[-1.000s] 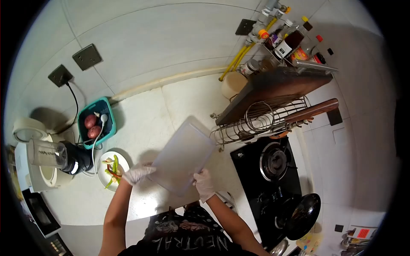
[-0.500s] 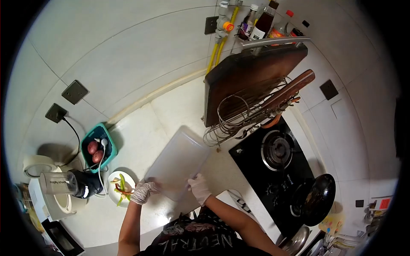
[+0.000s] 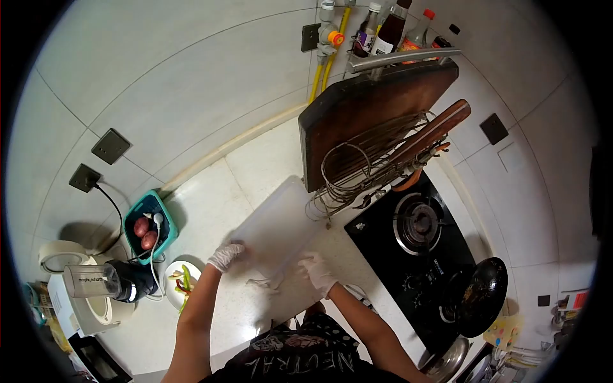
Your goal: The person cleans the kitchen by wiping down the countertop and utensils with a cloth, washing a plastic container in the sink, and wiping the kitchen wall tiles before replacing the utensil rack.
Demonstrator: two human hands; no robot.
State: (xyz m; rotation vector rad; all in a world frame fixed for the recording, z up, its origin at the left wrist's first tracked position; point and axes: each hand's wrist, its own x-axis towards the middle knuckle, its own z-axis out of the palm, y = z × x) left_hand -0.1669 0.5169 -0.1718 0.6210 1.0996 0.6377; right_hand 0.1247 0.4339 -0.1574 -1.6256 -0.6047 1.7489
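Observation:
A translucent plastic cutting board (image 3: 281,223) lies slantwise on the pale countertop. My left hand (image 3: 225,255), in a thin clear glove, has its fingers closed at the board's left edge. My right hand (image 3: 317,273), gloved too, is beside the near right edge with its fingers apart and nothing in them. By the board's near corner is a crumpled whitish thing (image 3: 263,285) that I cannot make out clearly. To the left of my left hand stands a white plate (image 3: 170,290) with cut green and red peppers (image 3: 184,283) and pale pieces on it.
At the left are a teal basket (image 3: 171,237) with red-skinned vegetables (image 3: 145,233) and a blender (image 3: 99,281). A wire rack (image 3: 348,185) holds a dark wooden board (image 3: 377,115) behind. A gas stove (image 3: 408,255) with a black pan (image 3: 482,297) is at right.
The plastic board has moved away from my body and lies flatter. My right hand has let go of it and spread its fingers. The whitish thing now shows near the corner.

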